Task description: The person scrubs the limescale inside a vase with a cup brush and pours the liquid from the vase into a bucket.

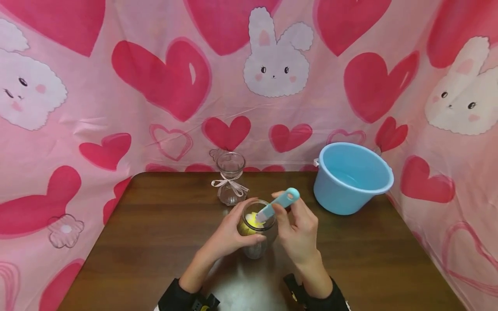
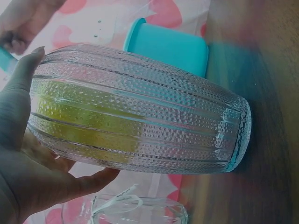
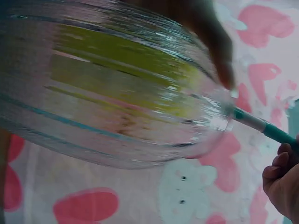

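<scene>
In the head view my left hand (image 1: 229,235) grips a clear ribbed glass vase (image 1: 254,251) near its rim, thumb on the near side and fingers round the far side. My right hand (image 1: 301,231) pinches the light blue handle of a sponge brush (image 1: 287,198), which slants down through the vase mouth. The brush's yellow sponge head (image 1: 252,221) is inside the upper part of the vase. Through the dimpled glass in the left wrist view it appears as a yellow blur (image 2: 88,119). Whether the vase base touches the table cannot be told.
A smaller glass vase (image 1: 231,194) with a white ribbon bow stands just behind the held one. At the back right of the brown wooden table (image 1: 155,242) stands a light blue bucket (image 1: 336,196). Pink cloth (image 1: 163,147) printed with hearts and rabbits hangs round the table.
</scene>
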`<state>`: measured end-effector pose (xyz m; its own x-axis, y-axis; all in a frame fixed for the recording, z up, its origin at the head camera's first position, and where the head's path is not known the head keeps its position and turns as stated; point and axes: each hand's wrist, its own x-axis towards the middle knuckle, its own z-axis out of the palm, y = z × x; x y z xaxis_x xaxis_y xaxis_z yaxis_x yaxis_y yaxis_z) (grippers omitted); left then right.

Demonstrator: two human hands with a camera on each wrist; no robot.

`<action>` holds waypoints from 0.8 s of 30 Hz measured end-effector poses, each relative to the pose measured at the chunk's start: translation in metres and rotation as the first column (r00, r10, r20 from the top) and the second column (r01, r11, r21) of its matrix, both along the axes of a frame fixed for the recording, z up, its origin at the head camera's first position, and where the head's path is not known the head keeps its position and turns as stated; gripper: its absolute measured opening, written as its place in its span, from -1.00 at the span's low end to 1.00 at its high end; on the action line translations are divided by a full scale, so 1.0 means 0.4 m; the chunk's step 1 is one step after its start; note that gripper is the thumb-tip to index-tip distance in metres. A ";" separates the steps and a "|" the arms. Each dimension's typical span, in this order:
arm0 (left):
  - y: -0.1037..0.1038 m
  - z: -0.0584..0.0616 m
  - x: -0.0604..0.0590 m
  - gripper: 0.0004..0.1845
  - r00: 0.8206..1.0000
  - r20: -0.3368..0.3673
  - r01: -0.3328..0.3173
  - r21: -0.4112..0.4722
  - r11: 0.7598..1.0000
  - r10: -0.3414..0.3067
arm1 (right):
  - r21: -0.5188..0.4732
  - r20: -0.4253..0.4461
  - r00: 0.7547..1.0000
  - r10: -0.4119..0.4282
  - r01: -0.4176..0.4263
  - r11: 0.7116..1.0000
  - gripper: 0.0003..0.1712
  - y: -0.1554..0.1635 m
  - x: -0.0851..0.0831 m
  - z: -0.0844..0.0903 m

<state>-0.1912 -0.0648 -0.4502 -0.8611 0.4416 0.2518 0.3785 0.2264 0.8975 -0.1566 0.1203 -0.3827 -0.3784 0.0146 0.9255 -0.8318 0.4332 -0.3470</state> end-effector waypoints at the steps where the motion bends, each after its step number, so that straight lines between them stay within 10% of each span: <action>1: 0.000 0.000 0.000 -0.04 1.000 0.001 0.000 -0.003 1.000 0.000 | -0.012 -0.034 0.999 -0.009 0.009 1.000 -0.60 0.001 0.003 0.003; 12: -0.001 -0.004 -0.001 -0.02 1.000 0.008 -0.007 0.012 1.000 0.007 | 0.033 0.090 0.992 0.087 -0.091 0.995 -0.63 -0.018 -0.026 -0.019; 18: 0.007 -0.005 0.000 0.01 1.000 0.010 -0.012 -0.028 1.000 0.012 | -0.186 0.009 0.994 0.112 -0.108 0.977 -0.56 0.016 -0.025 -0.002; 24: 0.005 0.002 0.003 0.01 0.999 0.022 -0.027 -0.016 1.000 0.027 | -0.224 0.179 0.965 0.192 -0.150 0.963 -0.79 0.019 -0.042 -0.007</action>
